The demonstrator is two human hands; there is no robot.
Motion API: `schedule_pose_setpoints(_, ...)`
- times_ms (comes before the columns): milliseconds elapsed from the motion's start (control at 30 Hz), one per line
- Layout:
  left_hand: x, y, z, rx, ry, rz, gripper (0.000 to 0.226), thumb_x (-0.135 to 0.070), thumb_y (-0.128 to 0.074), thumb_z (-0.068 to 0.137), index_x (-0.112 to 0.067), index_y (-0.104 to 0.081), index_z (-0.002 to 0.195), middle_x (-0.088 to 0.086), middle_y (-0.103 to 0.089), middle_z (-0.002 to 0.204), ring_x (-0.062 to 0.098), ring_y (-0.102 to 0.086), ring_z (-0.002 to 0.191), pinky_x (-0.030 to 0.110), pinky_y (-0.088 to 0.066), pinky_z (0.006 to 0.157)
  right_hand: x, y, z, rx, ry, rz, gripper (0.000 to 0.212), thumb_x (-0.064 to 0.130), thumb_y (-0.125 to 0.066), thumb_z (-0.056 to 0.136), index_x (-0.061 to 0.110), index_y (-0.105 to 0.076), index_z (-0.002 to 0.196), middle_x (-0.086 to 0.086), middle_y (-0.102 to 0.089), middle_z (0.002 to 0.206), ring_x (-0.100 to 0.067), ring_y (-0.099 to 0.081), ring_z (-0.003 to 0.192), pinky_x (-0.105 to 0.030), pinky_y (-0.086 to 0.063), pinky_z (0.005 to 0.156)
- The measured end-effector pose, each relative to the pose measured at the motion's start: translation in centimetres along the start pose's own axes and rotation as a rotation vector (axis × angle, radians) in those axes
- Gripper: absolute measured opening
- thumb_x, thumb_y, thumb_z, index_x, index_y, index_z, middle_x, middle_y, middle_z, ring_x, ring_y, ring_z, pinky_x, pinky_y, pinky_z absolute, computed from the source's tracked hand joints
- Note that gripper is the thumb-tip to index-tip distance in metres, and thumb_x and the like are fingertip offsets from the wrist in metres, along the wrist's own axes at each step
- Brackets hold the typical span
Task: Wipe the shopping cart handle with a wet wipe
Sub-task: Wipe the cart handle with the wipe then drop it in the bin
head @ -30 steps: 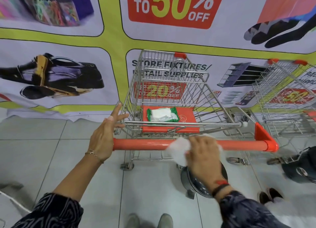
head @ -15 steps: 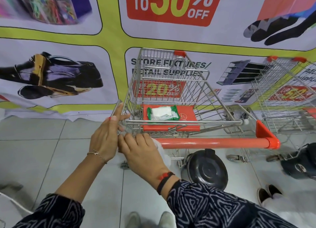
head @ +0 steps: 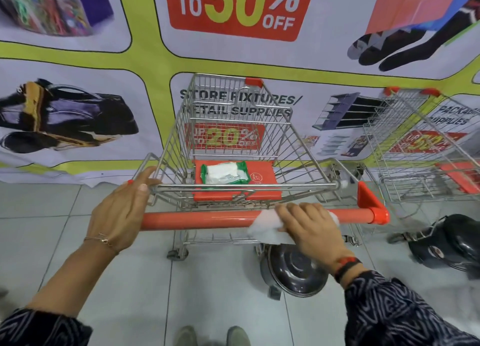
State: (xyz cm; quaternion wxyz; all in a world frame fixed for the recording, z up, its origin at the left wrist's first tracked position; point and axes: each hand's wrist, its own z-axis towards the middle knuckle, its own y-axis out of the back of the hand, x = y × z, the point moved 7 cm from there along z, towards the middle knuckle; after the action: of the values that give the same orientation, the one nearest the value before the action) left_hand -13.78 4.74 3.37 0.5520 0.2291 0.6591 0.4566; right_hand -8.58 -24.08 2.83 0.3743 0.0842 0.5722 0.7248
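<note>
Since 0.5 s ago the right hand (head: 310,226) has slid w/ the wet wipe (head: 267,227) from the left end of the orange handle (head: 197,219) to right of its middle. Right grip is pressed flat over the wipe, clamping it onto the bar; wipe drapes over the near side. Left hand (head: 118,216) covers the handle's left end, thumb up on the wire rim of the cart (head: 233,127), grip loosely curled, not clearly closed. Wipes pack (head: 224,173) lies on the red seat flap (head: 262,175) inside. Dark helmet (head: 294,274) on the floor below, 2nd cart (head: 420,148) at right.
</note>
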Motion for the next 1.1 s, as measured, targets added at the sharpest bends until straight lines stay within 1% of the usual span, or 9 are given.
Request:
schedule_pose_setpoints(67, -0.1, 0.1, 0.0, 0.007, -0.006, 0.018, 0.072, -0.053, 0.002, 0.077, -0.035, -0.033, 0.137, 0.012, -0.066, 0.114, 0.035, -0.05, 0.117, 0.045, -0.043, 0.087, -2.2, -0.2, -1.4, 0.037, -0.025, 0.004, 0.033, 0.026, -0.039, 0.082, 0.012, -0.047, 0.111, -0.005, -0.074, 0.081, -0.024, -0.065, 0.061, -0.033, -0.033, 0.07)
schedule_pose_setpoints(167, 0.1, 0.0, 0.2, 0.03, 0.023, 0.024, 0.071, -0.052, 0.0, 0.076, -0.036, -0.032, 0.137, 0.013, -0.065, 0.112, 0.034, -0.054, 0.107, 0.042, -0.041, 0.08, -5.7, -0.2, -3.5, 0.062, -0.089, 0.02, 0.04, 0.033, -0.016, 0.1, 0.012, -0.048, 0.109, -0.006, -0.072, 0.076, -0.026, -0.063, 0.058, -0.033, -0.031, 0.067)
schedule_pose_setpoints(433, -0.3, 0.4, 0.0, -0.019, 0.102, 0.026, 0.069, -0.057, -0.003, 0.074, -0.038, -0.028, 0.136, 0.021, -0.061, 0.111, 0.042, -0.053, 0.105, 0.048, -0.042, 0.081, -10.5, -0.1, -6.4, 0.168, -0.118, 0.03, 0.059, 0.034, -0.006, 0.1, 0.005, -0.057, 0.102, -0.01, -0.072, 0.075, -0.027, -0.068, 0.065, -0.033, -0.049, 0.072)
schedule_pose_setpoints(533, -0.5, 0.4, 0.1, -0.009, 0.095, 0.032, 0.062, -0.052, -0.01, 0.076, -0.039, -0.03, 0.133, 0.017, -0.064, 0.11, 0.041, -0.055, 0.102, 0.049, -0.043, 0.082, -11.5, 0.2, -7.2, 0.152, -0.138, 0.009, 0.045, 0.031, -0.013, 0.1, 0.004, -0.049, 0.105, -0.013, -0.072, 0.081, -0.031, -0.065, 0.08, -0.033, -0.041, 0.08)
schedule_pose_setpoints(600, -0.5, 0.3, 0.1, 0.002, 0.092, 0.042, 0.057, -0.047, -0.014, 0.077, -0.04, -0.029, 0.131, 0.014, -0.064, 0.114, 0.04, -0.056, 0.1, 0.051, -0.045, 0.085, -11.8, -0.1, -7.8, 0.198, -0.204, -0.022, 0.033, 0.022, -0.031, 0.09, 0.002, -0.05, 0.107, -0.017, -0.073, 0.086, -0.033, -0.069, 0.08, -0.037, -0.053, 0.077)
schedule_pose_setpoints(667, -0.8, 0.2, 0.0, 0.028, 0.081, 0.051, 0.056, -0.047, -0.015, 0.077, -0.041, -0.027, 0.132, 0.011, -0.062, 0.121, 0.039, -0.058, 0.101, 0.052, -0.046, 0.089, -11.9, -0.5, -8.5, 0.252, -0.285, -0.021, 0.043, 0.013, -0.034, 0.077, -0.004, -0.059, 0.108, -0.023, -0.072, 0.094, -0.037, -0.071, 0.084, -0.045, -0.058, 0.069)
schedule_pose_setpoints(767, -1.2, 0.3, 0.1, 0.02, 0.042, 0.096, 0.056, -0.049, -0.018, 0.082, -0.034, -0.03, 0.135, 0.012, -0.061, 0.126, 0.04, -0.057, 0.106, 0.051, -0.043, 0.09, -11.9, -0.4, -9.2, 0.209, -0.403, 0.056, 0.047, 0.007, -0.032, 0.079, -0.009, -0.058, 0.115, -0.028, -0.065, 0.114, -0.043, -0.062, 0.105, -0.053, -0.053, 0.08)
schedule_pose_setpoints(967, -1.6, -0.3, 1.0, 0.062, 0.021, 0.225, 0.052, -0.039, -0.038, 0.091, -0.02, -0.029, 0.139, 0.018, -0.061, 0.123, 0.042, -0.058, 0.103, 0.049, -0.045, 0.087, -11.2, -0.4, -10.3, 0.136, -0.632, 0.213, 0.056, -0.018, -0.05, 0.079, -0.003, -0.044, 0.132, -0.023, -0.049, 0.138, -0.046, -0.042, 0.127, -0.052, -0.041, 0.099)
schedule_pose_setpoints(1100, -5.1, -0.5, 2.1, -0.015, -0.016, 0.342, 0.054, -0.03, -0.049, 0.088, -0.01, -0.034, 0.135, 0.024, -0.055, 0.129, 0.045, -0.05, 0.115, 0.05, -0.035, 0.097, -11.1, -0.4, -10.6, 0.206, -0.659, 0.259, 0.056, -0.013, -0.041, 0.086, 0.004, -0.035, 0.14, -0.015, -0.036, 0.149, -0.037, -0.028, 0.138, -0.046, -0.032, 0.11)
